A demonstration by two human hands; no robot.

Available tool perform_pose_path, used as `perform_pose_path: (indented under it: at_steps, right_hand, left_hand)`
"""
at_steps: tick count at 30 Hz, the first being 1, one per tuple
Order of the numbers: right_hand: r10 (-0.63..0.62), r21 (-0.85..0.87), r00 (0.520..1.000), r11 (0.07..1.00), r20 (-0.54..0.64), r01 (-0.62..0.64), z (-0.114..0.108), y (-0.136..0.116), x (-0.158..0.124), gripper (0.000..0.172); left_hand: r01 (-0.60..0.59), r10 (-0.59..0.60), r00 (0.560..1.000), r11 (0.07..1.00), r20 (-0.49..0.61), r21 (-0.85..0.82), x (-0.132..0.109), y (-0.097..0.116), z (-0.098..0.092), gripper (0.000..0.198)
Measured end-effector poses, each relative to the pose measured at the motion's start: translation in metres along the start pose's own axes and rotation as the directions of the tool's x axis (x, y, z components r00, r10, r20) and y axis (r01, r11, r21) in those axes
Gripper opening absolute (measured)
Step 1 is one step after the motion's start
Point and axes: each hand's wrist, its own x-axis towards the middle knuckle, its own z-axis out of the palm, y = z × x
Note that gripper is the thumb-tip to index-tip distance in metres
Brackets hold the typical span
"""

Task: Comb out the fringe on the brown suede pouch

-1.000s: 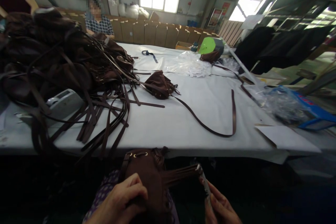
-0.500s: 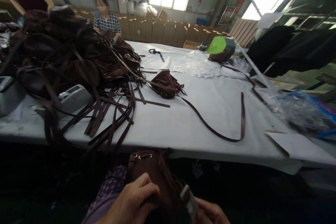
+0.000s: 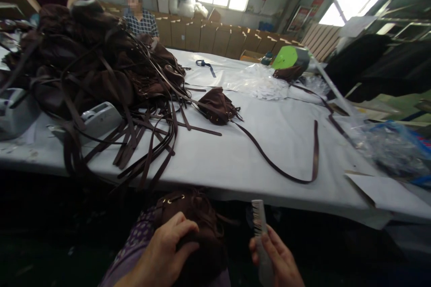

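Observation:
A dark brown bag (image 3: 207, 242) with fringe and gold eyelets rests on my lap, just below the table edge. My left hand (image 3: 170, 244) is closed on its near side, thumb and fingers gripping the material. To the right of the bag, my right hand (image 3: 279, 258) holds a grey comb (image 3: 258, 215) upright by its handle, the teeth facing left. Comb and bag are apart. The underside of the bag lies in shadow.
A white-covered table (image 3: 235, 157) stands ahead, with a heap of brown bags and straps (image 3: 84, 58) on the left. One brown bag (image 3: 218, 105) lies mid-table, its strap reaching right. Tape dispensers (image 3: 103, 119) stand near the heap. Two people are across the table.
My right hand has moved right and lifted the comb away from the fringe, turning it upright. The bag has tilted slightly left under my left hand. The view has shifted a little.

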Motion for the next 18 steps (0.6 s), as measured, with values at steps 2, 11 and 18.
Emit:
perform_pose_path:
  at_steps: [2, 11, 18]
  right_hand:
    - [-0.019, -0.171, 0.995, 0.985, 0.100, 0.036, 0.025, 0.008, 0.012, 0.059]
    - [0.065, -0.420, 0.911, 0.899, 0.408, 0.124, 0.062, 0.000, 0.005, 0.051]
    - [0.040, -0.524, 0.893, 0.821, 0.449, 0.226, 0.065, 0.020, -0.002, 0.047]
  left_hand:
    - [-0.069, 0.065, 0.996, 0.996, 0.064, 0.058, -0.001, 0.007, 0.006, 0.015]
    - [-0.169, 0.236, 0.849, 0.969, 0.472, -0.180, 0.003, 0.042, -0.017, 0.021]
    - [-0.064, 0.025, 0.966, 0.987, 0.256, 0.148, 0.075, -0.007, -0.049, 0.060]
